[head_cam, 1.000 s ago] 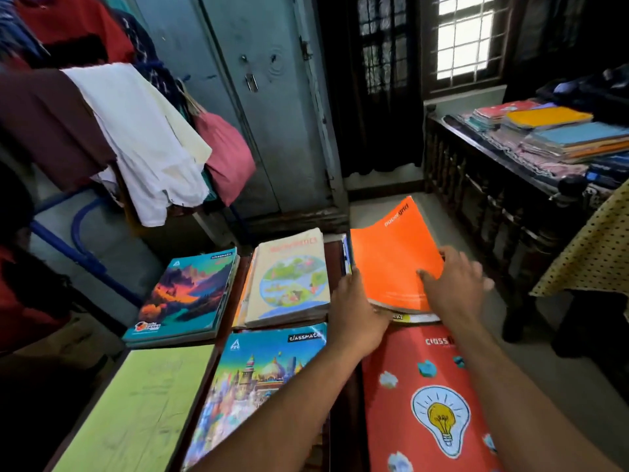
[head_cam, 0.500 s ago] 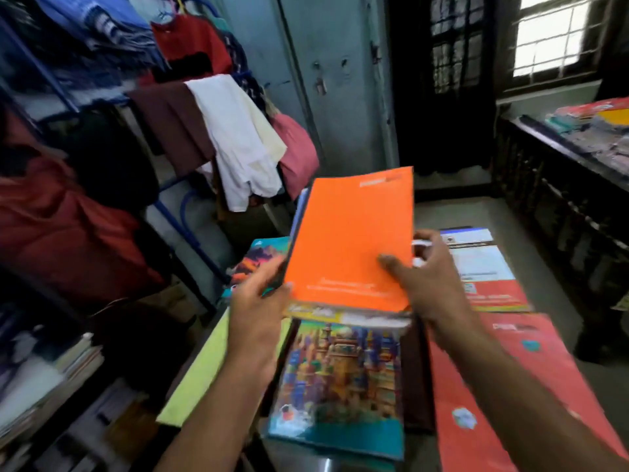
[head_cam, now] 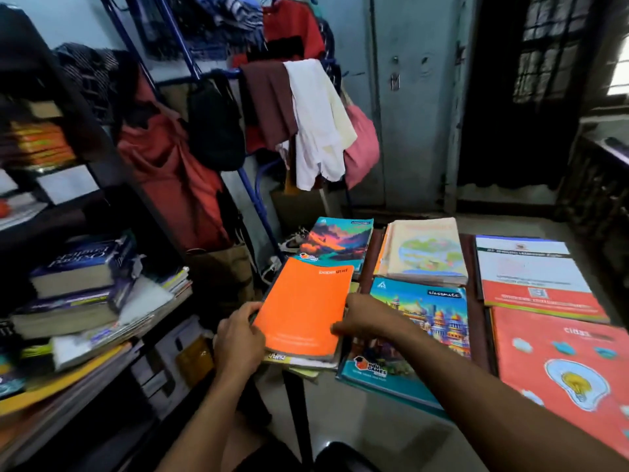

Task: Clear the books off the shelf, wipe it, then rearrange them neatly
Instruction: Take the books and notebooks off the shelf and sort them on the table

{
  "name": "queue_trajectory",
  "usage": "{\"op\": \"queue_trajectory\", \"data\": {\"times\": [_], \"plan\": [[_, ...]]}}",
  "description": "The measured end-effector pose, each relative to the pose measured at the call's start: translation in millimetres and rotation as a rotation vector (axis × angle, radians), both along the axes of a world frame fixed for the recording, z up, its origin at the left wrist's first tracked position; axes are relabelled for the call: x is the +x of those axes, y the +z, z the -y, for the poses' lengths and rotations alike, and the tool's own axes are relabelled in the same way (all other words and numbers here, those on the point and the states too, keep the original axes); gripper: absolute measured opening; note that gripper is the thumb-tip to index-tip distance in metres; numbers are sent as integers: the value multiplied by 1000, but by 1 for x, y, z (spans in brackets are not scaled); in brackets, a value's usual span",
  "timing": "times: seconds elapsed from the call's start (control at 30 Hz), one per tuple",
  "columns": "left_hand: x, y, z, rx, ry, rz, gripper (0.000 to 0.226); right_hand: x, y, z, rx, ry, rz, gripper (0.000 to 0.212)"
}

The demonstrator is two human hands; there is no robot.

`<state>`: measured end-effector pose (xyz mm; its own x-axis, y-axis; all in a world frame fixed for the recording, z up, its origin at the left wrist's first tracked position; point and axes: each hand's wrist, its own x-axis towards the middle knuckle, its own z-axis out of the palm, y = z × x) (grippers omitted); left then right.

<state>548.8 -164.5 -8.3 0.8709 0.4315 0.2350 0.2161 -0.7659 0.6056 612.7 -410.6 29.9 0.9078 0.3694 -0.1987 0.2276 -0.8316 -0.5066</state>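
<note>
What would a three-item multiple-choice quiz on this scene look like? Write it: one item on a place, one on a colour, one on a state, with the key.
1. Where is the mountain book?
A. Just beyond the orange book
B. On the bulb book
C. On the shelf

2. What colour is the top cover of the stack between the hands?
A. Green
B. Orange
C. Blue

3. How is that stack held?
A. By the left hand alone
B. By the right hand alone
C. By both hands, one at each side

Key:
1 A, its near edge shows right past the orange cover's far edge.
2 B, the cover is plain orange.
3 C, the left hand's fingers are on the left edge and the right hand's on the right edge.
</note>
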Motion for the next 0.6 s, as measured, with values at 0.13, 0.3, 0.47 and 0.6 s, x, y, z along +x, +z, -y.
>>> {"op": "queue_trajectory", "data": {"times": [0.13,0.3,0.47,0.6], "plan": [[-2,18,8,-295,-91,170,55,3,-2,4,51,-13,-10,41],[-6,40,15,-719,-102,317,47,0,3,16,354,-165,21,24],[44,73,45,-976,-83,426,40,23,30,23,709,-341,313,42],[110,66,53,-775,-253,148,47,61,25,29,645,-374,345,51]]}}
